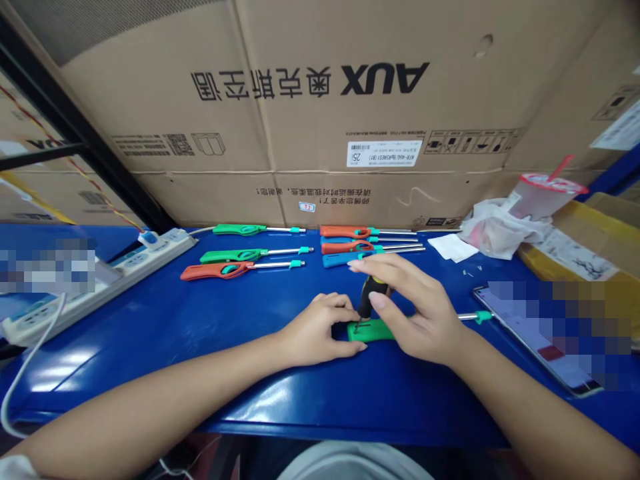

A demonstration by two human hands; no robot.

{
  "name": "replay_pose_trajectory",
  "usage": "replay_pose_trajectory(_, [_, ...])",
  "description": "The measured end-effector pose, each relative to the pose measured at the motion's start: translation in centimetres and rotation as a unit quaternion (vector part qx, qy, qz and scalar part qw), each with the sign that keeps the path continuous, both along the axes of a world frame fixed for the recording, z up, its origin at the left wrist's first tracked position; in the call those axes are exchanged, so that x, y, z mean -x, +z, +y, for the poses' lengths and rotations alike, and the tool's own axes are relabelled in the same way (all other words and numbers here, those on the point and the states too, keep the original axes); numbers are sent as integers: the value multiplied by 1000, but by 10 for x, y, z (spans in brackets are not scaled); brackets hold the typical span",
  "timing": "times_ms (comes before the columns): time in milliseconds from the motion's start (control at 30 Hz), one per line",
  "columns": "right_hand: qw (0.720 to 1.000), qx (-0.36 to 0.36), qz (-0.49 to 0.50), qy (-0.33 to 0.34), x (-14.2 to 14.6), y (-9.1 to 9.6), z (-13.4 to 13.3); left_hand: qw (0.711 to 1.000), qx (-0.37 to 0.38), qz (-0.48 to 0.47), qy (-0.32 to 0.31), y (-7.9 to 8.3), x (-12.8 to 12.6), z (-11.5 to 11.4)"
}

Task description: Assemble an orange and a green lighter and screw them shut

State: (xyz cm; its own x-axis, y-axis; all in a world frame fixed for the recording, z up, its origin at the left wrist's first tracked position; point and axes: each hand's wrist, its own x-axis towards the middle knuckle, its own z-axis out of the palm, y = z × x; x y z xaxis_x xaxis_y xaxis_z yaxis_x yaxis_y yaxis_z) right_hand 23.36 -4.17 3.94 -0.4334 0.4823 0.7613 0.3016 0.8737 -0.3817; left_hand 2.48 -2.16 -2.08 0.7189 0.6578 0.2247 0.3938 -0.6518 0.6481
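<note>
A green long-necked lighter (377, 329) lies flat on the blue table (240, 393), its metal neck pointing right beyond my wrist. My left hand (325, 330) grips the handle end, thumb on the near side and fingers on the far side. In my right hand (417, 310) is a short black and yellow screwdriver (371, 298), held slightly tilted between thumb and fingers. Its tip meets the top of the green handle near the left end. My right hand hides the lighter's middle part.
Several lighters lie behind my hands, among them an orange one (217, 271) and a blue one (336, 260). A power strip (100, 287) stands left. On the right are a phone (540, 340), a bagged drink cup (543, 197) and a yellow-taped box (595, 233). Cardboard (300, 133) walls the back.
</note>
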Motion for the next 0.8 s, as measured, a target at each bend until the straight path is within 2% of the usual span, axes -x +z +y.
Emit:
replay_pose_trajectory(67, [998,40,-17,35,-2,2,-1,1000,1,-3,-8,1,0,0])
replay_pose_trajectory(133, [998,49,-14,44,-1,3,-2,1000,-1,-12,-9,1,0,1])
replay_pose_trajectory(400, [1000,-5,-8,-21,1,5,4,1000,-15,-3,-1,-3,-1,2])
replay_pose_trajectory(567, [997,39,-56,34,-5,7,2,1000,-15,-11,-11,-3,-1,3])
replay_pose_trajectory(633, [998,20,-49,29,-4,7,3,1000,-14,-14,-12,-3,-1,3])
replay_pose_trajectory(800, [998,-36,-39,-30,-1,6,3,1000,-11,-12,-4,0,-2,2])
